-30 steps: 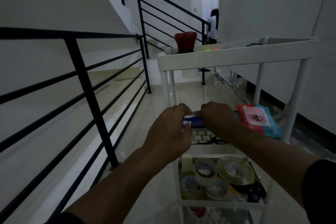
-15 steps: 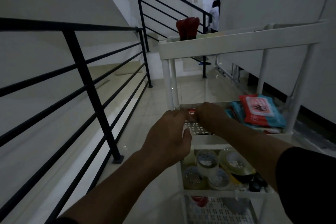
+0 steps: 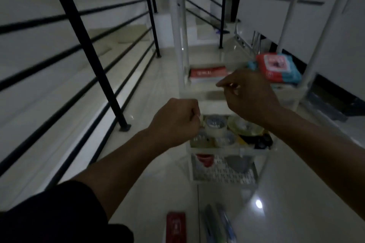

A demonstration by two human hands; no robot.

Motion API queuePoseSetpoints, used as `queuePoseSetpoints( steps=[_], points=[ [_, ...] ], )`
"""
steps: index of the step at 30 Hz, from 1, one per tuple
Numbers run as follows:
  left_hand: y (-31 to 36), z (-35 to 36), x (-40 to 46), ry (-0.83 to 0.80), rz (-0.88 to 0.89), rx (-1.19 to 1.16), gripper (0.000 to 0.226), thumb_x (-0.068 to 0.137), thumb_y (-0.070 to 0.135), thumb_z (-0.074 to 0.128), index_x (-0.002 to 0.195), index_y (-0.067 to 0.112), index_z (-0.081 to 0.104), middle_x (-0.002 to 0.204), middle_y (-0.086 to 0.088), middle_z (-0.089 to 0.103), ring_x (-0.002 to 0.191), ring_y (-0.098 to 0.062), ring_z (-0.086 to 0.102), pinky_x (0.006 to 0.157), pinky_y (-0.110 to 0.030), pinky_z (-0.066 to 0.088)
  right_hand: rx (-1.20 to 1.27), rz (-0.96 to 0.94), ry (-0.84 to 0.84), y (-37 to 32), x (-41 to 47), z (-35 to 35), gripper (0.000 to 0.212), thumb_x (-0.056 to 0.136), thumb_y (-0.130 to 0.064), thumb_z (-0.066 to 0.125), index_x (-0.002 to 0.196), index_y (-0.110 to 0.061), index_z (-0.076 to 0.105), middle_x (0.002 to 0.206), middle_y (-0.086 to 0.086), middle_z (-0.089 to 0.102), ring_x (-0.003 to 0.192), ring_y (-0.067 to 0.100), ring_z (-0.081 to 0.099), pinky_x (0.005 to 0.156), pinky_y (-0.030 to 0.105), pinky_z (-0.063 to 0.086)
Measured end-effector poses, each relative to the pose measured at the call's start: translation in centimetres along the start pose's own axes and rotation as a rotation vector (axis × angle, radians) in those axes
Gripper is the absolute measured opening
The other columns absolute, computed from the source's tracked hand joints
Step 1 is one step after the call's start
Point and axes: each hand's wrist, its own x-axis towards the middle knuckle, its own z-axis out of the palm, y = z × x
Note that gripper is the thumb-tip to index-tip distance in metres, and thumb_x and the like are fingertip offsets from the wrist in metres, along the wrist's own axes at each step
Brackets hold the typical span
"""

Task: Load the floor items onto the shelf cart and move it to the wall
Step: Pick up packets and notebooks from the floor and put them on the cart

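The white shelf cart (image 3: 178, 49) stands in front of me on the pale tiled floor. A red and white box (image 3: 208, 74) lies flat on its second shelf, left side, and red and blue wipe packs (image 3: 276, 68) lie at the right. Several tape rolls (image 3: 215, 125) fill the shelf below. My left hand (image 3: 176, 121) is curled into a fist in front of the cart, holding nothing. My right hand (image 3: 247, 94) hovers just off the box, fingers loosely bent and empty. On the floor near me lie a red flat pack (image 3: 175, 227) and blue pens (image 3: 219, 225).
A black stair railing (image 3: 88, 41) runs along my left, its post foot bolted close to the cart. White wall with a dark skirting (image 3: 325, 85) lies to the right. The lowest shelf holds a red cup (image 3: 204, 160) and a grey object (image 3: 240, 163). More railing and steps rise beyond the cart.
Both hands set the box on the second shelf and have drawn back from it. My view has tipped downward, bringing the floor items into sight.
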Motion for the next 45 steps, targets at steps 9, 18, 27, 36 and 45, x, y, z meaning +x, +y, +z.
queuePoseSetpoints(
  steps=[9, 18, 27, 36, 45],
  points=[
    [-4.0, 11.8, -14.1, -0.283, -0.206, -0.118, 0.018, 0.08, 0.012, 0.054, 0.078, 0.008, 0.071, 0.078, -0.006, 0.072, 0.07, -0.021, 0.067, 0.067, -0.041, 0.059, 0.155, 0.434, -0.542, 2.2, -27.4, 10.8, 0.019, 0.082, -0.009, 0.062, 0.093, -0.016, 0.077, 0.094, -0.001, 0.075, 0.071, -0.001, 0.06, 0.068, 0.005, 0.044],
    [-9.2, 21.2, -25.7, -0.691, -0.42, 0.033, 0.032, 0.077, 0.029, 0.064, 0.052, 0.022, 0.045, 0.058, 0.011, 0.048, 0.058, -0.009, 0.054, 0.056, -0.02, 0.035, 0.021, 0.58, -0.992, 2.3, -43.5, 18.8, 0.013, 0.078, -0.024, 0.066, 0.09, -0.019, 0.065, 0.094, 0.001, 0.06, 0.086, 0.014, 0.057, 0.078, 0.03, 0.054],
    [-12.1, 27.3, -27.7, -0.663, -0.456, 0.19, 0.015, 0.081, 0.012, 0.059, 0.094, 0.012, 0.067, 0.099, -0.01, 0.069, 0.092, -0.031, 0.067, 0.066, -0.029, 0.046, -0.128, 0.515, -0.921, 2.4, -46.0, 21.9, 0.044, 0.076, -0.031, 0.07, 0.116, -0.02, 0.056, 0.113, 0.003, 0.054, 0.102, 0.019, 0.05, 0.078, 0.03, 0.05],
    [-14.9, 30.7, -25.6, -0.787, -0.496, 0.235, 0.1, 0.076, 0.022, 0.07, 0.155, 0.013, 0.009, 0.16, -0.01, 0.02, 0.147, -0.034, 0.015, 0.111, -0.056, 0.031, -0.243, 0.482, -0.98, 3.1, -45.2, 22.8, 0.058, 0.074, -0.04, 0.073, 0.122, -0.015, 0.051, 0.118, 0.006, 0.055, 0.106, 0.021, 0.048, 0.086, 0.03, 0.046],
    [-16.0, 30.6, -26.0, -0.876, -0.548, 0.454, 0.088, 0.07, 0.047, 0.071, 0.14, 0.009, 0.032, 0.142, -0.018, 0.033, 0.136, -0.039, 0.026, 0.113, -0.057, 0.021, -0.264, 0.501, -0.952, 2.2, -44.3, 22.7, 0.053, 0.074, -0.032, 0.072, 0.117, -0.014, 0.047, 0.112, 0.006, 0.058, 0.1, 0.022, 0.054, 0.08, 0.031, 0.04]
  ],
)
